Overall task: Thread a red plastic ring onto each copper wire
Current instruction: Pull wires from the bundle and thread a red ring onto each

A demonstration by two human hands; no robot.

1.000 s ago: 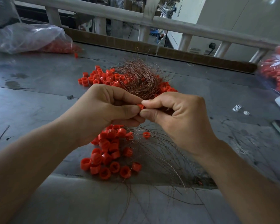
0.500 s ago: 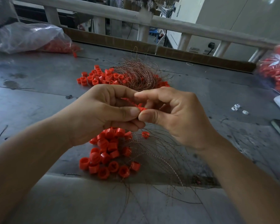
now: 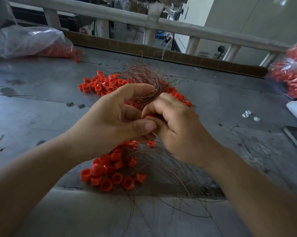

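Both hands meet above the grey table point(image 3: 41, 117). My right hand point(image 3: 177, 127) pinches a small red plastic ring point(image 3: 148, 116) between thumb and forefinger. My left hand point(image 3: 113, 120) curls beside it, thumb pressed to the right hand's thumb; whether it pinches a wire I cannot tell. A tangled bundle of copper wires point(image 3: 144, 79) lies just behind the hands among loose red rings point(image 3: 96, 84). Below the hands sits a second heap of red rings point(image 3: 110, 173), with thin copper wires point(image 3: 161, 168) fanning out toward me.
A clear bag of red rings point(image 3: 29, 41) lies at the back left, another bag point(image 3: 291, 74) at the right edge. Small white pieces point(image 3: 248, 115) and a dark flat device point(image 3: 296, 135) lie at the right. A white railing point(image 3: 161, 24) runs behind the table.
The right hand has rotated and slid a little lower and right with the ring. The left forefinger has lifted and arched over the pinch. The camera has come closer.
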